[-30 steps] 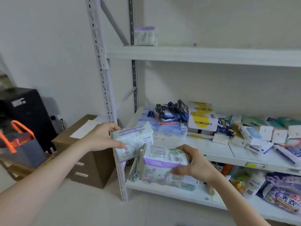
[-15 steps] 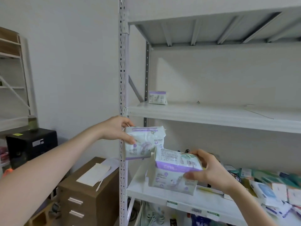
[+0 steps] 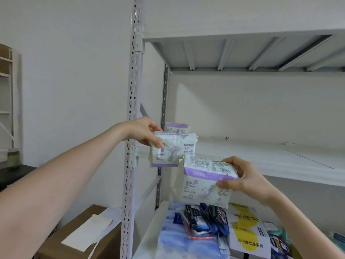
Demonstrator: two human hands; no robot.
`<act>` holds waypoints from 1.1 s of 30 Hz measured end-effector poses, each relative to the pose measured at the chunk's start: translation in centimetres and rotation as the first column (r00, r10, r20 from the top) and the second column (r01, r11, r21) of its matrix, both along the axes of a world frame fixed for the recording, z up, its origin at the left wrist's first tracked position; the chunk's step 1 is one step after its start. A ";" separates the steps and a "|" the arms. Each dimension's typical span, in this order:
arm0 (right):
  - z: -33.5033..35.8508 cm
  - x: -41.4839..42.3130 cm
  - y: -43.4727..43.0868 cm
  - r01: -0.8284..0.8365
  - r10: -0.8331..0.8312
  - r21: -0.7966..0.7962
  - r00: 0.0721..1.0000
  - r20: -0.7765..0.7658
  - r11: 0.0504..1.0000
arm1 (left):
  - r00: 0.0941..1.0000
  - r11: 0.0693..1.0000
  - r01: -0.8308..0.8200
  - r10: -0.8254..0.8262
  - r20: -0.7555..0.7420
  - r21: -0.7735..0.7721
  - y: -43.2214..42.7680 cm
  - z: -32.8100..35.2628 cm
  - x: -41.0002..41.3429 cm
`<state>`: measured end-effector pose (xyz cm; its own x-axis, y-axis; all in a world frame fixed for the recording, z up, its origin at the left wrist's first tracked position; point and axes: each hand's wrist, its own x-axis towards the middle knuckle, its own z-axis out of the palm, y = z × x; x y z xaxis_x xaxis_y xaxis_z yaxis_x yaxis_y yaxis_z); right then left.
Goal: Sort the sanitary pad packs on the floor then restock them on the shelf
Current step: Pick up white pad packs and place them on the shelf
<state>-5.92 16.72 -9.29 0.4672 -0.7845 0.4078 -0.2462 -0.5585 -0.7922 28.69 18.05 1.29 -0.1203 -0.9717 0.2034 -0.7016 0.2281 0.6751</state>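
Observation:
My left hand (image 3: 142, 132) grips a white and purple sanitary pad pack (image 3: 172, 150) by its left edge, held up at the front left corner of the middle shelf (image 3: 261, 157). Lower and to the right, my right hand (image 3: 242, 177) holds a second, larger white and purple pack (image 3: 202, 181) by its right end. A third pack of the same kind (image 3: 177, 127) stands at the back left of that shelf, partly hidden behind the pack in my left hand.
The perforated steel upright (image 3: 133, 109) stands just left of the raised pack. An upper shelf (image 3: 242, 51) hangs overhead. The lower shelf holds dark pouches (image 3: 205, 219), a yellow and white box (image 3: 246, 230) and blue wrapped goods. A brown cabinet (image 3: 80, 238) stands at the lower left.
Both hands have risen with their packs from the lower shelf level to the middle shelf. The view has tilted upward, and the left pack is now at the shelf's front left corner.

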 end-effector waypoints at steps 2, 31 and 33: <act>0.8 0.8 -2.2 0.009 -0.010 0.002 1.000 0.018 1.000 | 1.000 1.000 0.005 -0.006 0.020 0.006 -2.3 1.0 0.8; 9.0 4.9 -22.8 0.144 -0.142 -0.040 0.989 0.050 0.989 | 1.000 0.993 -0.001 -0.002 0.031 0.116 -28.8 3.9 5.0; 8.8 4.9 -23.8 0.147 -0.146 -0.031 0.988 0.046 0.989 | 1.000 0.991 -0.007 0.005 0.019 0.136 -29.3 3.6 5.1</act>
